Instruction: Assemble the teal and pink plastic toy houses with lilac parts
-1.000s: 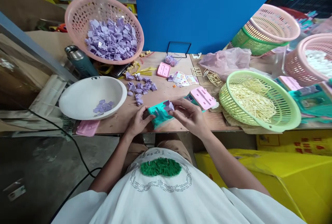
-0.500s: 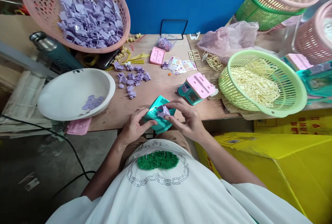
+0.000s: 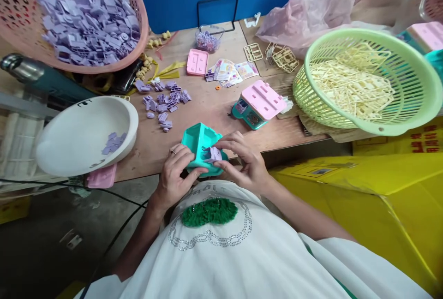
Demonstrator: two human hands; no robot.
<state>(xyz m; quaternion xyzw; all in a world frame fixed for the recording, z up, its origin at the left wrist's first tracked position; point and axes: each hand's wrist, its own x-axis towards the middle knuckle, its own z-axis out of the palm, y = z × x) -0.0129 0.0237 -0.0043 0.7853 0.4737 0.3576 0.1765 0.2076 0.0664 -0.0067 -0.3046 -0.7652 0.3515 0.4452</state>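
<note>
My left hand [image 3: 178, 167] grips the left side of a teal plastic toy house shell [image 3: 194, 137], its hollow side facing up, at the table's front edge. Between the thumb and fingers of my right hand [image 3: 244, 160] is a small lilac plastic part [image 3: 213, 155], held inside the right half of the shell. Whether that part touches the shell's floor I cannot tell. Beyond my right hand stands a toy house with a pink roof [image 3: 263, 99] and teal walls. Several loose lilac parts [image 3: 169, 98] lie on the table past my left hand.
At the left, a white bowl [image 3: 69, 146] holds lilac pieces, with a pink basket [image 3: 140, 26] of lilac parts behind. A green basket [image 3: 367, 126] of cream frames stands right. Paper cards [image 3: 226, 70], a pink panel [image 3: 197, 62] and a plastic bag [image 3: 308, 10] lie farther back.
The teal shell has tilted so that its hollow inside faces up more. My right hand has brought the lilac part lower into it. The view has shifted closer to the table.
</note>
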